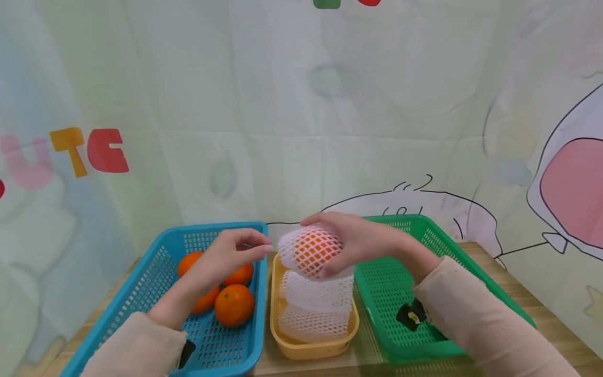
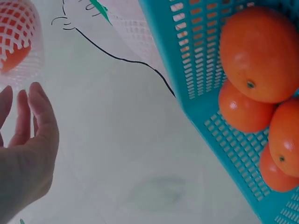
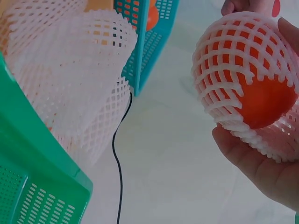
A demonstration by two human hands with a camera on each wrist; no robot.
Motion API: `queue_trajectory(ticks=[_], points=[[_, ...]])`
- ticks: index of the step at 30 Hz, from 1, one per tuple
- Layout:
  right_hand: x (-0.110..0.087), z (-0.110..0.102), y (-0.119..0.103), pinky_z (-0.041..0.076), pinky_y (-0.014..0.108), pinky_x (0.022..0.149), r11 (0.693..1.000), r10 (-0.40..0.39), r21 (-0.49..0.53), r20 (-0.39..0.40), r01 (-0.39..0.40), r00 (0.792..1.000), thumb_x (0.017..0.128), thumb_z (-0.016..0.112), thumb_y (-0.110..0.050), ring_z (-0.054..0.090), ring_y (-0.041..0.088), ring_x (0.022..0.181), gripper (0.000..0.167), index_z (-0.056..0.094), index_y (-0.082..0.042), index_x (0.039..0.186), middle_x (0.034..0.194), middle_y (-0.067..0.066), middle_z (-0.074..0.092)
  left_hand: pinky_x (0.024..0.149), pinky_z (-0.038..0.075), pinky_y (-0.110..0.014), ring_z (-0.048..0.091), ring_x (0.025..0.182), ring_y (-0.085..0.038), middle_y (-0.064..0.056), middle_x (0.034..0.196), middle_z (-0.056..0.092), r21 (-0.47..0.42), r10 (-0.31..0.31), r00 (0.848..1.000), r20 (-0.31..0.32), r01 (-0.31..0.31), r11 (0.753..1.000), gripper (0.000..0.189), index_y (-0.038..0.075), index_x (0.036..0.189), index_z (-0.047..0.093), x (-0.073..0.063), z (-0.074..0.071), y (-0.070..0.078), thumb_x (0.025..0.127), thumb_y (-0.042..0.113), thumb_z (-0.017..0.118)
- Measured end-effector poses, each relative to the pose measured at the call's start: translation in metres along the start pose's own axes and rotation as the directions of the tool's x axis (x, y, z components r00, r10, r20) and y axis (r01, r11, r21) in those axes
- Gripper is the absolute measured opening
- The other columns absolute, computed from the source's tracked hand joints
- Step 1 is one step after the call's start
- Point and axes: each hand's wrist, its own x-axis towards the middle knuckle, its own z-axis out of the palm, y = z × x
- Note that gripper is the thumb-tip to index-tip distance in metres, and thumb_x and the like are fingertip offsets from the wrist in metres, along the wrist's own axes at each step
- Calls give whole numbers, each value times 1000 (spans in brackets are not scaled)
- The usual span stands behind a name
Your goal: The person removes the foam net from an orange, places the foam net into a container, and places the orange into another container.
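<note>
My right hand (image 1: 346, 238) grips an orange (image 3: 268, 102) in a white foam net sleeve (image 3: 224, 60), raised above the yellow basket (image 1: 313, 352). The fruit's bare skin shows through the sleeve's opening in the right wrist view. Just left of the sleeve, my left hand (image 1: 221, 256) holds nothing; its fingers are loosely bent. In the left wrist view those fingertips (image 2: 39, 91) lie close to the sleeve, seemingly apart from it. More foam net sleeves (image 1: 315, 319) lie flat in the yellow basket.
On the left stands a blue basket (image 1: 261, 335) with several oranges (image 1: 234, 305) in it. At the right is a green basket (image 1: 388, 309) holding a small black object (image 1: 411, 315), partly behind my right sleeve. A printed cloth (image 1: 282, 104) hangs behind the wooden table (image 1: 320, 369).
</note>
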Motion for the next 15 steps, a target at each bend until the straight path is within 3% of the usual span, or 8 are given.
queue_trajectory(ticks=[10, 15], points=[[6, 6, 3, 53, 33, 78, 995, -68, 68, 2, 68, 998, 72, 78, -21, 56, 18, 95, 75, 39, -15, 136, 116, 0, 53, 93, 47, -39, 57, 106, -25, -11, 117, 61, -162, 14, 1000, -14, -16, 987, 36, 1, 123, 56, 4, 18, 7, 89, 14, 63], [7, 10, 3, 53, 33, 77, 990, -99, 103, 2, 98, 995, 73, 77, -19, 57, 19, 95, 75, 38, -16, 137, 119, 1, 51, 91, 48, -37, 55, 107, -27, -14, 125, 53, -282, -5, 998, 57, 21, 959, 51, 2, 132, 43, 3, 25, 7, 84, 2, 60]])
